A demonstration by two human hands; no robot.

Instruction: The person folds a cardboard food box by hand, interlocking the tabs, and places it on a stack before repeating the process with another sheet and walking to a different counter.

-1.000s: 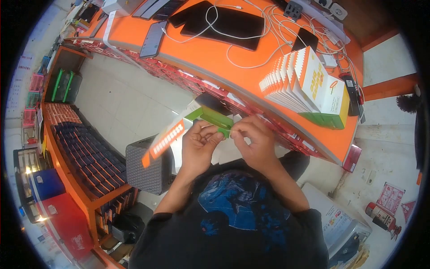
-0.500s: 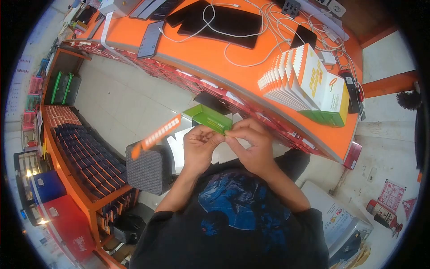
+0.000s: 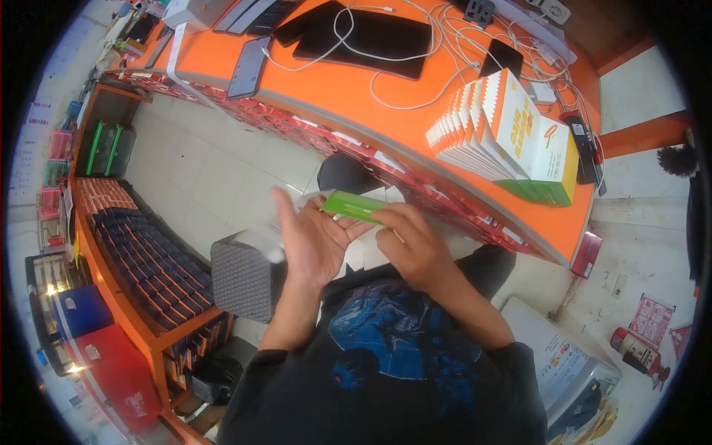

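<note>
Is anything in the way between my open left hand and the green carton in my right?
Nothing visible: your left hand is open close beside the green carton, which your right hand holds by one end. Whether the left touches it, I can't tell.

A: Green carton point(image 3: 354, 207), finish?
B: Thin paperboard by appearance, smooth, low sheen.
A: Printed white cartons point(image 3: 517, 133), far right?
B: Also paperboard, smooth-faced.
A: Countertop point(image 3: 415, 127)?
B: Smooth orange laminate by its look, mostly matt.
A: Tablet point(image 3: 374, 41), far side?
B: Dark, glossy, glass-like face.
A: White cables point(image 3: 404, 108)?
B: Smooth plastic sheathing.
A: Black block point(image 3: 241, 278), left of centre?
B: Textured all over in a small raised pattern, matt; material not determinable.
A: Floor point(image 3: 211, 159)?
B: Pale tile, smooth, slight shine.
A: Shirt point(image 3: 311, 393), near side?
B: Dark cloth, matt, blue print.
A: Fire extinguisher point(image 3: 639, 351), right?
B: Red, glossy, apparently painted metal.
</note>
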